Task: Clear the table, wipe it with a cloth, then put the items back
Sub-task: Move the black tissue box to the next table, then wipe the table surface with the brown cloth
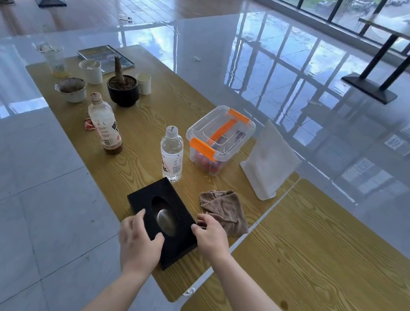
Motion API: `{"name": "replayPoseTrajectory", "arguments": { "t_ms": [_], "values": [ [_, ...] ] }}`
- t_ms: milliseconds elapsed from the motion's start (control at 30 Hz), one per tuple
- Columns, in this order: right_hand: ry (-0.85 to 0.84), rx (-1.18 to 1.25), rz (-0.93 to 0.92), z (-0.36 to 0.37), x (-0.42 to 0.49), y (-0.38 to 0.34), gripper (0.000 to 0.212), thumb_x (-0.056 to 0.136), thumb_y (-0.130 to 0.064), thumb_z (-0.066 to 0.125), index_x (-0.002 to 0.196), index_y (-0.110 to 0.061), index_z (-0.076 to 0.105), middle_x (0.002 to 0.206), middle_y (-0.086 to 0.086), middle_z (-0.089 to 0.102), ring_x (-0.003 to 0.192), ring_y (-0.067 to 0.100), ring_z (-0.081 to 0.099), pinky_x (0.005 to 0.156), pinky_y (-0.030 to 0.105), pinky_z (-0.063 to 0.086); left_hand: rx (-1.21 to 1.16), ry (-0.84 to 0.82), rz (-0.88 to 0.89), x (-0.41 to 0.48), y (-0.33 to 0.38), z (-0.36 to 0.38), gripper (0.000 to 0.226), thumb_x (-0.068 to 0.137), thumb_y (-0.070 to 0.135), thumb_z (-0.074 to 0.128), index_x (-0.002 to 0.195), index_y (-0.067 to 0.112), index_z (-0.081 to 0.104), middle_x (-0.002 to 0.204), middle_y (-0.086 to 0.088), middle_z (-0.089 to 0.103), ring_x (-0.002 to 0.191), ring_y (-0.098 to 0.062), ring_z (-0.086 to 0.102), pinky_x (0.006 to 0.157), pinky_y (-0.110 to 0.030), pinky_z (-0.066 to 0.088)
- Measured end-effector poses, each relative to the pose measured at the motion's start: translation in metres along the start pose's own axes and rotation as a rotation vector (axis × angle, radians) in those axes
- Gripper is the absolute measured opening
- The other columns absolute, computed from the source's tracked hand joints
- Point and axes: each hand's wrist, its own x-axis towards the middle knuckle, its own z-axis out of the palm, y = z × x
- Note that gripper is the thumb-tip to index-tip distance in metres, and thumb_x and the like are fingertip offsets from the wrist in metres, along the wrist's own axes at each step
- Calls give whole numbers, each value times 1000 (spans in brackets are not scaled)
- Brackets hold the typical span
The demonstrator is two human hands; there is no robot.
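Note:
A black tissue box (pixel 149 195) with an oval opening lies at the near end of the wooden table (pixel 150 127). My left hand (pixel 138 244) grips its near left corner and my right hand (pixel 210 235) holds its right edge. A crumpled brown cloth (pixel 225 209) lies just right of the box, touching my right fingers. Behind the box stands a clear water bottle (pixel 171 153). A clear storage box with orange latches (pixel 217 138) and a white pouch (pixel 269 161) stand further right.
A tilted, nearly empty drink bottle (pixel 105 125), a black plant pot (pixel 123 89), a white bowl (pixel 71 89), paper cups (pixel 91 71), a plastic cup (pixel 53 58) and a metal tray (pixel 106 57) crowd the far end. A second wooden table (pixel 313 274) adjoins at the right. Glossy floor tiles surround both.

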Motion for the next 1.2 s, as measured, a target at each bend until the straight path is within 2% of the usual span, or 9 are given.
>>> {"name": "replayPoseTrajectory", "arguments": {
  "t_ms": [167,300,400,600,767,867,1000,1100,1200],
  "values": [
    [53,-5,-1,-19,1,11,39,96,-23,61,134,-22,59,123,-5,65,112,13,60,99,33,50,229,-48,250,6,12,2,67,86,28,71,145,17,42,142,-9,42,131,-28,39,97,-43,50],
    [102,-41,-19,-38,6,21,31,94,-20,63,124,-24,63,116,-6,67,107,12,61,92,30,51,355,-77,371,13,23,9,66,88,36,67,146,17,42,146,-13,43,138,-30,37,107,-46,44],
    [130,-138,-53,-49,14,26,40,93,-20,61,133,-22,58,123,-3,65,109,15,61,91,30,50,454,-99,448,17,30,13,65,90,39,62,148,18,40,150,-13,39,145,-30,30,116,-54,32],
    [97,-451,-100,-56,37,36,59,92,-31,61,148,-25,42,149,0,44,137,28,39,112,43,37,588,-138,596,20,48,26,64,92,45,54,148,19,38,155,-16,36,150,-34,22,119,-60,20],
    [7,-631,-113,-53,53,41,80,88,-55,62,155,-39,20,163,-5,20,150,31,15,118,48,28,727,-263,557,27,50,37,72,98,61,28,158,27,9,167,-12,2,153,-33,-10,121,-62,-1],
    [-10,-745,-118,-49,58,47,86,84,-63,63,154,-42,18,164,-5,17,150,30,13,118,49,28,769,-306,521,28,45,43,76,93,67,10,158,29,4,167,-10,-9,151,-32,-21,120,-64,-4],
    [67,-835,-169,-46,58,49,62,91,-43,62,146,-36,36,147,6,35,132,36,32,104,47,41,741,-261,547,27,37,48,85,85,68,-2,158,28,16,167,-10,-8,151,-30,-24,119,-63,-9],
    [125,-815,-208,-45,59,44,31,93,-21,55,124,-23,53,127,12,46,112,33,43,90,41,46,737,-259,553,27,33,50,83,87,68,0,158,28,18,167,-9,-10,150,-30,-26,119,-63,-11],
    [114,-698,-201,-54,60,38,26,94,-17,53,119,-19,60,121,12,52,112,32,48,91,39,45,749,-266,543,27,33,49,82,87,68,-1,158,30,14,167,-8,-14,149,-28,-29,119,-62,-12]
  ]
}}
